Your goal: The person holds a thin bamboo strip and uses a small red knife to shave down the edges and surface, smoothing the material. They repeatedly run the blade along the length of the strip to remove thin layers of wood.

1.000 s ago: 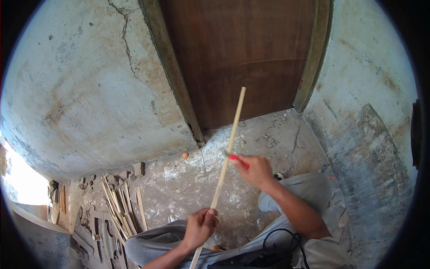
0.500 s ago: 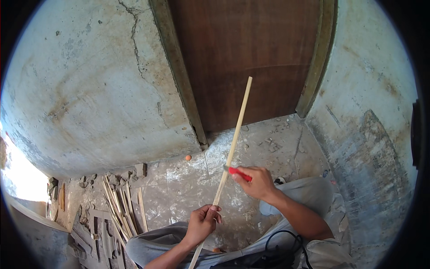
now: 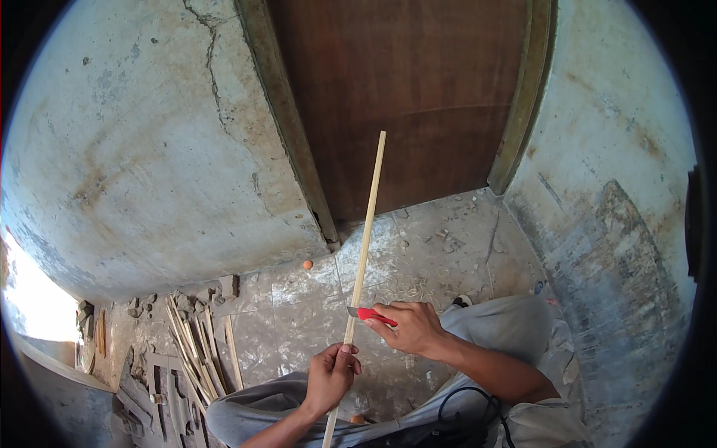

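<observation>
A long, pale bamboo strip (image 3: 366, 243) stretches from my lap up toward the door, leaning slightly right at its far end. My left hand (image 3: 331, 379) grips it near its lower part, thumb on top. In my right hand (image 3: 411, 327) is a red-handled knife (image 3: 376, 316), fingers wrapped round the handle. Its short grey blade lies against the strip a little above my left hand. The strip's lowest end runs out of view at the bottom edge.
A bundle of split strips (image 3: 196, 351) lies on the floor at the left, beside grey slotted pieces (image 3: 168, 392) and rubble (image 3: 229, 286). A small orange ball-like thing (image 3: 308, 265) rests near the cracked wall (image 3: 149, 164). Ahead stands a brown door (image 3: 418, 97); shavings and debris dot the floor.
My right hand has drawn the knife down the strip, closer to my left hand. The strip's far end has swung to the left. My left hand keeps its grip.
</observation>
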`<state>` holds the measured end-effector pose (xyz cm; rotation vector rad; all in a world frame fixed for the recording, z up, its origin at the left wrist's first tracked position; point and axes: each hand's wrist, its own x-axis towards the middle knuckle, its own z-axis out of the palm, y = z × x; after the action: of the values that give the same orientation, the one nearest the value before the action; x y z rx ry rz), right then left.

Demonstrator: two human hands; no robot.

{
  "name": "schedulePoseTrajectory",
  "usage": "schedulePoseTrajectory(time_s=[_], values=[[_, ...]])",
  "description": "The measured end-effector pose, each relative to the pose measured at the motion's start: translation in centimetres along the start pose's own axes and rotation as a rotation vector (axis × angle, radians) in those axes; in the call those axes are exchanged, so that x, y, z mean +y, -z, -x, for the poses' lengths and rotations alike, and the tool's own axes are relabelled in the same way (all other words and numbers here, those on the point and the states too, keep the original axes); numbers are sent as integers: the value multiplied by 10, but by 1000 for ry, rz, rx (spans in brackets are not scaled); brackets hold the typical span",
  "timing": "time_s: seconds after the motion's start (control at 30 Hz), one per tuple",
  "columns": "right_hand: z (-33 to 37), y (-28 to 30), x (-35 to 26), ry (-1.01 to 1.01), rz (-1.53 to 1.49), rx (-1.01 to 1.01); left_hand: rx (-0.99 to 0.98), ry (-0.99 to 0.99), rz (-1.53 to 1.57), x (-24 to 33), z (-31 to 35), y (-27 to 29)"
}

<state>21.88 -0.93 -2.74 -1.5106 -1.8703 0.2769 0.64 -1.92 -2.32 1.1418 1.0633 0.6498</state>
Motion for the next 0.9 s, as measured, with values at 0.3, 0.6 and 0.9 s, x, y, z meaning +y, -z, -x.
schedulePoseTrajectory(time_s=[0.3,0.6,0.9], values=[[-2,-4,3,0,26,35,39,7,-18,3,2,-3],[-6,-2,1,-17,38,14,54,-21,-69,2,2,-2],[-31,34,51,-191,120,174,-93,77,-2,7,17,-3]])
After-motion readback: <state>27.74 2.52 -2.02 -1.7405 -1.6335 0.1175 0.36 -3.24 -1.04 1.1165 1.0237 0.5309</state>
